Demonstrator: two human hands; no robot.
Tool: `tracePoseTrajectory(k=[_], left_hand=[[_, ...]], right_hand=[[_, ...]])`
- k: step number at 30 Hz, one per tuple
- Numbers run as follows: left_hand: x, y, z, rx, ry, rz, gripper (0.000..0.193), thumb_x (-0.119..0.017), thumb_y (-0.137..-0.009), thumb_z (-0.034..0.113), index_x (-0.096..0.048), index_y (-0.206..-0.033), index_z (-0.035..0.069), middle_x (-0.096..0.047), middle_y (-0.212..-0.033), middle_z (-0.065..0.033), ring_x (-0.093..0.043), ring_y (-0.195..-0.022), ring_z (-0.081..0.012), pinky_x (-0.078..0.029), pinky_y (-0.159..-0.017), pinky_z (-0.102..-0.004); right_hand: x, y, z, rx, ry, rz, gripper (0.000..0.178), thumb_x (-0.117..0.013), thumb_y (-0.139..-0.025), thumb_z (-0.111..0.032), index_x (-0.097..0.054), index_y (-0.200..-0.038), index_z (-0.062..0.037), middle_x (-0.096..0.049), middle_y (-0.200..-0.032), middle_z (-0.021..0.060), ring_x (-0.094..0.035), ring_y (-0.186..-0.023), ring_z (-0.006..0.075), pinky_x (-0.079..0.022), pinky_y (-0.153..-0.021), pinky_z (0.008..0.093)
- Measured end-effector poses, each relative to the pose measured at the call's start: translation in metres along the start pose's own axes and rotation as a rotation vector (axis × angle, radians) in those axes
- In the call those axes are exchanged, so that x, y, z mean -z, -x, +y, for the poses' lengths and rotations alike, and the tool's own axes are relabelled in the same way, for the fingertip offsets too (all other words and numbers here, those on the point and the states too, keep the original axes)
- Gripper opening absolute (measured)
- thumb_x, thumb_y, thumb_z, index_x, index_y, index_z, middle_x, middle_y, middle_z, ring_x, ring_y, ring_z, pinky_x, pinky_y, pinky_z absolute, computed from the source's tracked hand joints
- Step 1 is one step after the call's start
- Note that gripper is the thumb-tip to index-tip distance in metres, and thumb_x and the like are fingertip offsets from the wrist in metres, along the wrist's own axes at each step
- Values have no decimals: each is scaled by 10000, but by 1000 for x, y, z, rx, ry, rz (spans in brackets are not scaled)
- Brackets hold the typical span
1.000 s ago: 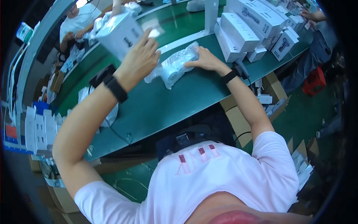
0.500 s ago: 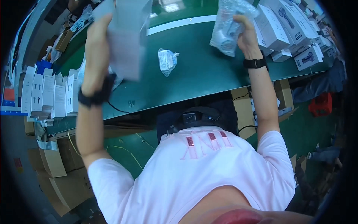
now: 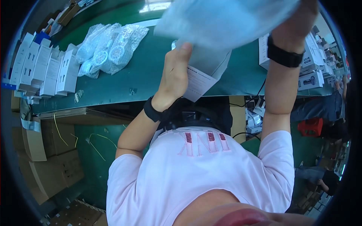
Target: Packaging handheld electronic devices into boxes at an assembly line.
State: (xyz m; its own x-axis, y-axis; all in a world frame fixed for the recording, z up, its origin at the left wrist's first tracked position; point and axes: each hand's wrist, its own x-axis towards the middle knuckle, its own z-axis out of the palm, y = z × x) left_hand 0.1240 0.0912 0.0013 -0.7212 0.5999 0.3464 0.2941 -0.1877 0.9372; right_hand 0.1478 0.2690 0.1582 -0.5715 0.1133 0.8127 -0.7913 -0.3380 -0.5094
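We see bag (image 3: 222,20) and box (image 3: 209,62) now brought together for joint handling, left hand (image 3: 175,73) gripping the box, right hand (image 3: 296,28) too hidden to judge its grip.

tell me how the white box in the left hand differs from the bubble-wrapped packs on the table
Surface: the white box has flat, opaque faces, while the bubble-wrapped packs are wrinkled and partly see-through.
Pose: the white box is held tilted in the left hand; the bubble-wrapped packs lie on the table.
Count: the white box is single; the bubble-wrapped packs are several, bunched together.
Shared: both look pale.
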Motion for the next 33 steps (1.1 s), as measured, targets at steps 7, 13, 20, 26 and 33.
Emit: tracePoseTrajectory(k=[7,13,20,26,33], left_hand=[[-5,16,-9,-195,-182,200,440,-353,-987,255,-561,-1180,-81,-657,-1017,-199,-608,-984,-247,-443,-880,-350],[5,28,-8,-111,45,90,470,-329,-1010,288,-582,-1092,-100,-655,-903,-136,-571,-772,-187,-457,-721,-309],[33,37,7,29,384,350,579,-324,-1041,383,-449,-1399,-54,-602,-1157,-101,-570,-999,-164,-446,-888,-292],[58,37,8,-95,163,388,596,-327,-1054,419,-426,-1402,-54,-553,-1274,-110,-543,-1107,-166,-398,-966,-286],[66,47,5,-61,139,415,660,-310,-1036,512,-427,-1398,-28,-546,-1248,-98,-539,-1092,-173,-396,-971,-291]], right_hand=[[-7,30,-5,-667,329,-338,617,-788,-735,-221,-470,-1227,-28,-557,-1027,128,-552,-1025,268,-444,-959,424],[-39,35,-12,-404,1472,-1007,461,-672,-902,-161,-521,-1302,10,-589,-1187,171,-591,-1090,241,-488,-920,345],[-19,38,26,-329,1015,-842,335,-660,-852,-169,-606,-1116,28,-627,-1002,174,-649,-778,248,-531,-722,325],[107,67,99,-870,1571,-475,426,-681,-884,-338,-661,-1088,35,-685,-987,160,-640,-666,217,-526,-637,348],[89,137,169,-674,1719,-493,688,-725,-800,-467,-585,-1221,58,-680,-901,212,-674,-677,272,-542,-588,344]])
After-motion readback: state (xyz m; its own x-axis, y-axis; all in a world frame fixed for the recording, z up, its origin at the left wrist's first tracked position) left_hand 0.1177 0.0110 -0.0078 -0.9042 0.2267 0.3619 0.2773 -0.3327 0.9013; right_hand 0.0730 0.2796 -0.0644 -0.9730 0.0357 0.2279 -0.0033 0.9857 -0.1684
